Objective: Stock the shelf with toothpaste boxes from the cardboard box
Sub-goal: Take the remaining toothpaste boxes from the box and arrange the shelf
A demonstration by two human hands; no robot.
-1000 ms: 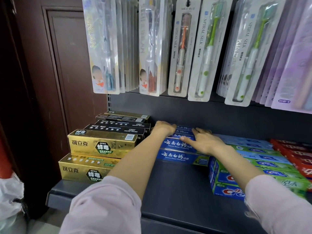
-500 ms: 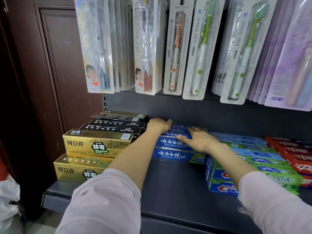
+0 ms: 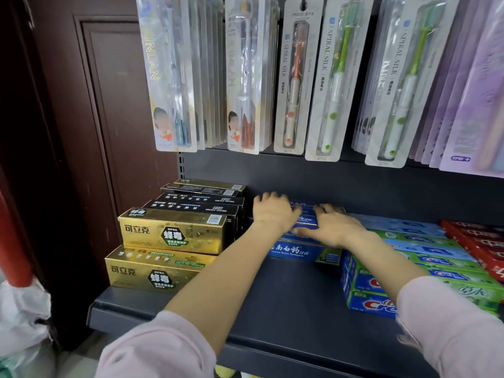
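Note:
Blue toothpaste boxes (image 3: 300, 253) are stacked in the middle of the dark shelf (image 3: 286, 301), toward the back. My left hand (image 3: 272, 211) lies on top of the stack's left part, fingers spread and pointing toward the back wall. My right hand (image 3: 334, 226) lies flat on the stack's right part, with its thumb stretched left along the front edge of the top box. Both hands press on the boxes and neither holds one. The two hands nearly touch. The cardboard box is out of view.
Gold and black toothpaste boxes (image 3: 174, 233) are stacked to the left. Green-and-blue Crest boxes (image 3: 381, 296) and red boxes (image 3: 477, 241) fill the right. Packaged toothbrushes (image 3: 294, 77) hang above. A dark wooden door (image 3: 117, 105) stands left of the shelf.
My left hand has slid right along the top of the blue stack and closed the gap to my right hand. The right hand has stayed on the boxes.

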